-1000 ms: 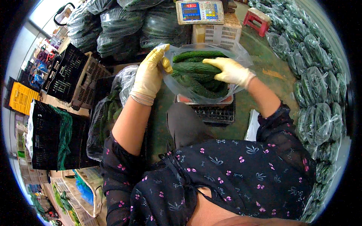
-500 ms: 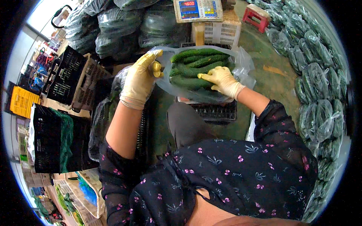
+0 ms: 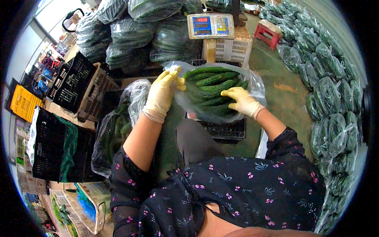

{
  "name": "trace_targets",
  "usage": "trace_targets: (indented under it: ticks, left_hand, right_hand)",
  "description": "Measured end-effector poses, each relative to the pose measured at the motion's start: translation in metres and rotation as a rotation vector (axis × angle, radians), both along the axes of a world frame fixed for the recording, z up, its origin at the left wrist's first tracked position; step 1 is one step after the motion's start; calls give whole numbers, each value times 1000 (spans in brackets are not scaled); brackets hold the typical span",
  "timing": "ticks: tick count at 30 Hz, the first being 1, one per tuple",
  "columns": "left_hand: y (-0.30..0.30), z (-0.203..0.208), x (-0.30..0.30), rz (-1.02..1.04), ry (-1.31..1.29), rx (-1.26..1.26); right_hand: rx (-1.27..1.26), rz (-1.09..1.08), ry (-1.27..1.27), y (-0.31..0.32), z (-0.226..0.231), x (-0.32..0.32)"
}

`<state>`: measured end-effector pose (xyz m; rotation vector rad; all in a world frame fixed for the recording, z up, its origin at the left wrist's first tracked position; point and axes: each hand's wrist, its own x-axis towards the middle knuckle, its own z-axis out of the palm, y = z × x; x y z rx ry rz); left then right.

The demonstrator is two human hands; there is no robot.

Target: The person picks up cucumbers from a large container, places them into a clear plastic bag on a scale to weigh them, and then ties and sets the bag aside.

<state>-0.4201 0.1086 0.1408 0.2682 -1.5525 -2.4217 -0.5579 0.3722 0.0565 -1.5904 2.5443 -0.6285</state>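
Observation:
Several dark green cucumbers (image 3: 215,83) lie side by side in a clear plastic bag (image 3: 258,85) in front of me. The bag rests over a black crate (image 3: 227,132), above my knee. My left hand (image 3: 162,93), in a pale yellow glove, is closed on the bag's left edge, with fingers and thumb pinching the film. At the right end of the cucumbers is my right hand (image 3: 244,102), gloved alike. Its finger and thumb are apart and touch the cucumbers. What its other fingers do underneath is hidden.
A digital scale display (image 3: 211,27) stands behind the bag, beside a white crate (image 3: 239,45). Bagged cucumbers (image 3: 130,33) are piled at the back left, more (image 3: 331,91) along the right. A red stool (image 3: 267,34) sits back right; black crates (image 3: 59,148) stand left.
My right hand has shifted from the top of the cucumbers toward their right end. The left hand's fingers have drawn together on the bag's edge. The scale's reading has changed, and the view has tilted.

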Motion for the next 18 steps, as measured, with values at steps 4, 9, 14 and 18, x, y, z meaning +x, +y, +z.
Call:
trace_targets:
  ticks: [4,9,14,18]
  left_hand:
    - [7,-14,6,77,-92,-122]
    - [11,-16,10,76,-59,-152]
    - [22,-13,24,324,-95,-420]
    - [8,-34,40,396,-94,-437]
  right_hand:
    - [-267,-25,-118,14,40,12]
    - [-568,-102,-37,41,81,32]
    - [-701,-377,234,64,88,40]
    - [-752,-428,178,67,69,37]
